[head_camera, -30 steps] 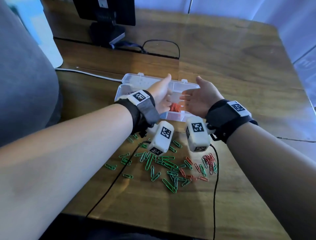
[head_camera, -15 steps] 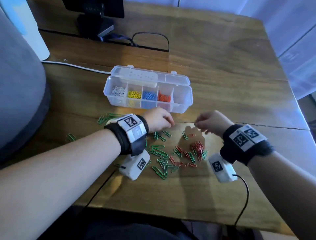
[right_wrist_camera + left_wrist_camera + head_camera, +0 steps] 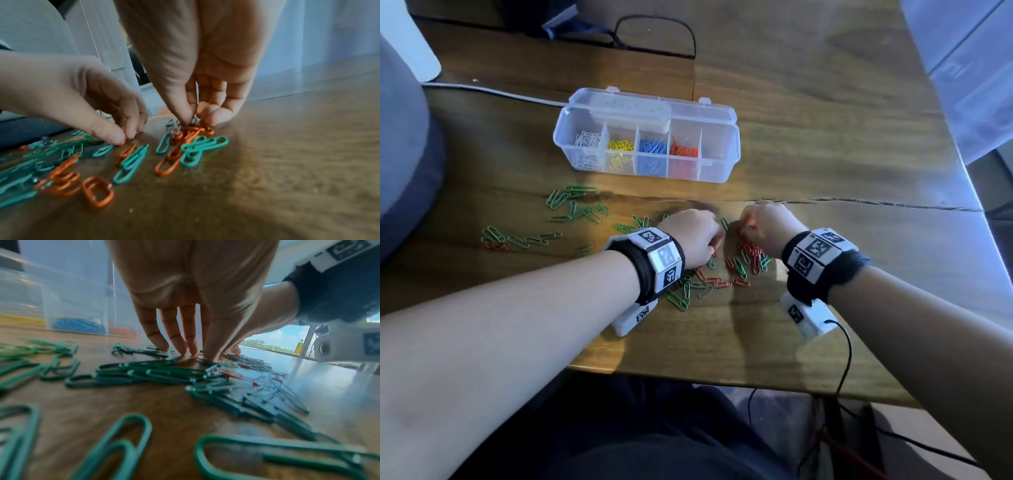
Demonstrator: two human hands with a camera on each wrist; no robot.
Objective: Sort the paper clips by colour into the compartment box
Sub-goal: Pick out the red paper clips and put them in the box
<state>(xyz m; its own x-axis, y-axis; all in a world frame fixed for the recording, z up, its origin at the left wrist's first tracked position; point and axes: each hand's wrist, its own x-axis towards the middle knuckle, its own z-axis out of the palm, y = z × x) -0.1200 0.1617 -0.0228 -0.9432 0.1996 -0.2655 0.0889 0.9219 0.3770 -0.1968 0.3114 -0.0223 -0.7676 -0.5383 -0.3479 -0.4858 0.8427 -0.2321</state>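
Observation:
The clear compartment box [image 3: 717, 168] stands open at mid-table, holding white, yellow, blue and orange-red clips [image 3: 684, 150] in separate compartments; its rightmost compartment looks empty. Green clips [image 3: 575, 205] and orange-red clips [image 3: 751, 253] lie mixed on the wood nearer me. My left hand [image 3: 717, 240] reaches down to the pile, thumb and fingertips pinching an orange-red clip [image 3: 123, 142]. My right hand [image 3: 190, 121] is just right of it, with thumb and forefinger pinching orange-red clips [image 3: 195, 129] at the pile's far end. Both sets of fingertips touch the table.
A white cable [image 3: 493, 92] and a black cable loop [image 3: 654, 34] lie behind the box. A grey bulky object [image 3: 400, 154] fills the left edge. A crack [image 3: 876, 202] runs across the table's right side. The table's front edge [image 3: 722, 377] is near my body.
A second ago both hands were over the box's orange-red compartment. They pulled back toward me, came down on the loose pile and now pinch orange-red clips.

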